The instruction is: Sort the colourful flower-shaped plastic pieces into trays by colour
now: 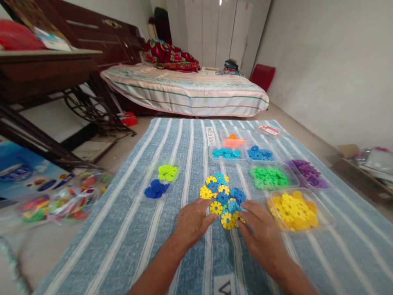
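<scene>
A cluster of yellow and blue notched plastic discs, the interlocking snowflake kind (222, 197), lies in the middle of the striped cloth. At its near left edge is my left hand (193, 219), its fingers and thumb around the rim by a yellow disc. My right hand (262, 231) grips the near right side, its fingertips and thumb at another yellow disc. Whether all the discs are joined cannot be made out. Right of my right hand is a clear tray of yellow discs (293, 211). The undersides of my fingers are hidden.
Clear trays hold green discs (270, 177), purple discs (307, 173), blue discs (260, 153), light blue discs (226, 153) and orange discs (233, 141). Left, one tray has lime discs (167, 172) and dark blue discs (156, 189). Beyond the cloth stands a bed (190, 92).
</scene>
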The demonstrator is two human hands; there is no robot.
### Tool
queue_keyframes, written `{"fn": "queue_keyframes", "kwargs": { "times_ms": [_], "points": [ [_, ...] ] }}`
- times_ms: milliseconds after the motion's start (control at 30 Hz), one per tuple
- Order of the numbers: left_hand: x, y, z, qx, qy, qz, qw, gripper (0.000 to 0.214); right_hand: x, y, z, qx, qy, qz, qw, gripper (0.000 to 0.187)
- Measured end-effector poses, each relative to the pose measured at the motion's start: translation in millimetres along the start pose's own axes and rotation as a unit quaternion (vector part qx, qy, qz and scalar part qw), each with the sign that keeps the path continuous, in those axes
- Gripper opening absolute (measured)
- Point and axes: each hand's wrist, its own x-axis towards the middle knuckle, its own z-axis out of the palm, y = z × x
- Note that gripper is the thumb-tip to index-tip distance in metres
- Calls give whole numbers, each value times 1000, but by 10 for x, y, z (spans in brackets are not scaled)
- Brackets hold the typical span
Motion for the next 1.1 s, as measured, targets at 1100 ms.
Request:
{"fn": "queue_keyframes", "kwargs": {
  "times_ms": [1100],
  "points": [
    [33,23,-35,-10,-21,-25,999,12,549,219,82,128,-37,72,989,13]
  ]
}}
